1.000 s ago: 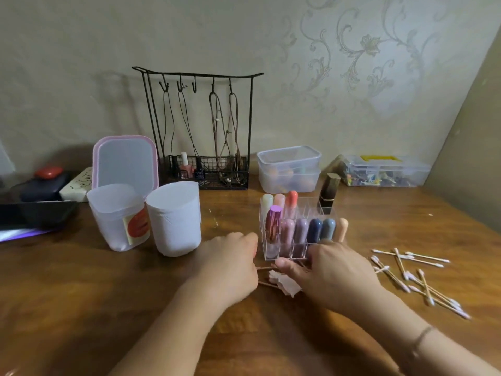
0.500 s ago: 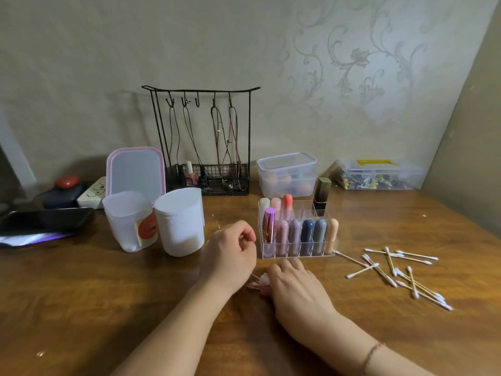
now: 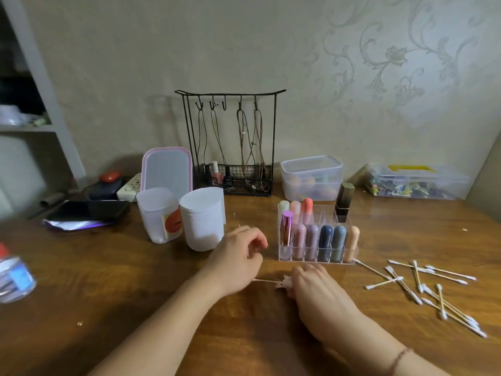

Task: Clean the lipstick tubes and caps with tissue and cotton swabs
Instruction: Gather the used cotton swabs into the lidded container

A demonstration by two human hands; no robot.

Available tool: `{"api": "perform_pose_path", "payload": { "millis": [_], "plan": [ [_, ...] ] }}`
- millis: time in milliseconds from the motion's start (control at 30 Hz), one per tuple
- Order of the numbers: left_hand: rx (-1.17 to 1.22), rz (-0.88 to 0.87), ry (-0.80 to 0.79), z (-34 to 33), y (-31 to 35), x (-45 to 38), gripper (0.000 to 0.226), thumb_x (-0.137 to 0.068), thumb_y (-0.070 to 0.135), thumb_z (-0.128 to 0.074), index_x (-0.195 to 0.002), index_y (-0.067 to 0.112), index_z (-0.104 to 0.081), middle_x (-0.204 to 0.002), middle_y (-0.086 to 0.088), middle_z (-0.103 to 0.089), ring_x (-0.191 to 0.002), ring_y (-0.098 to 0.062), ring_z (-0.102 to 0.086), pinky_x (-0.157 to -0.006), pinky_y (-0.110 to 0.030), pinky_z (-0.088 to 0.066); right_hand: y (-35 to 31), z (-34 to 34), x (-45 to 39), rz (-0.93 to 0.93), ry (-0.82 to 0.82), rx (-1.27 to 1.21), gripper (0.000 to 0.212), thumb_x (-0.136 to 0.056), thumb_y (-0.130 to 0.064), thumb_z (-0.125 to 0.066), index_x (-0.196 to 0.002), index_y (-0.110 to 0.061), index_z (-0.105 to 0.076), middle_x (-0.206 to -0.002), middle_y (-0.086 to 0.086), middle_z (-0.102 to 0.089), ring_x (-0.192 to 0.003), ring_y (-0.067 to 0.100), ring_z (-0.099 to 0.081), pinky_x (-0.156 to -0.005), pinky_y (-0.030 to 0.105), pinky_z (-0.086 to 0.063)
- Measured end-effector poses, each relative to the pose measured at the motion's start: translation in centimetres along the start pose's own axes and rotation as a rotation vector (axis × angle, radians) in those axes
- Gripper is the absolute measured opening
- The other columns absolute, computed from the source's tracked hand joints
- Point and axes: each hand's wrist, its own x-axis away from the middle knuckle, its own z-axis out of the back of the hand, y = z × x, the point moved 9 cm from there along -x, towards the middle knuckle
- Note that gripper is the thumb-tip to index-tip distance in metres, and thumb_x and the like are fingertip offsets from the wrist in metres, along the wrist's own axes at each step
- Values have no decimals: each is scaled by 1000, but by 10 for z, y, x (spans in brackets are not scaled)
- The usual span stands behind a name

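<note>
Right hand point(image 3: 320, 297) pinches a crumpled tissue point(image 3: 282, 283) low on the table point(image 3: 135, 308), just in front of the clear organizer point(image 3: 317, 260) holding the lipstick tubes point(image 3: 325, 241). Left hand point(image 3: 235, 263) has fingers loosely curled; a used cotton swab point(image 3: 267, 280) pokes out beside it, can't tell if gripped. Looks like clearing spent swab and tissue. Best to gather both together, keep smeared sides inward, off the clean swabs point(image 3: 433, 291) at right

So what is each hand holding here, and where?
Right hand grips a crumpled tissue at its right edge. Left hand appears to hold a used swab by its left end; contact is hidden.
</note>
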Motion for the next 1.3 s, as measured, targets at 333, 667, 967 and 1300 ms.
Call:
{"api": "perform_pose_path", "payload": {
  "millis": [333,667,967,1300],
  "plan": [
    [-191,-76,-128,-10,5,42,15,-97,36,-48,-107,36,-59,-107,23,-51,-100,0,-46,-90,-23,-48,-11,4,-4,49,76,178,32,-102,-23,-37,-130,-13,-47,-132,6,-52,-126,23,-44,-95,33,-45],
    [-303,45,59,19,-12,59,14,-91,33,-61,-101,30,-71,-94,16,-64,-89,-2,-52,-83,-19,-51,-18,-6,-8,174,16,39,25,-102,-18,-41,-124,-16,-51,-125,3,-50,-120,20,-44,-95,29,-42],
    [349,489,382,47,-52,90,6,-84,25,-71,-88,29,-70,-81,16,-70,-71,5,-66,-61,-10,-54,-35,7,-38,-18,135,-705,12,-102,-20,-47,-93,-18,-55,-88,0,-62,-77,15,-61,-66,29,-50],
    [704,552,490,70,-77,100,15,-85,26,-71,-100,29,-72,-88,18,-73,-80,4,-67,-64,-9,-50,-119,7,-70,93,183,-1261,23,-101,-30,-51,-97,-9,-60,-76,3,-63,-68,15,-58,-59,29,-47]
  ]
}}
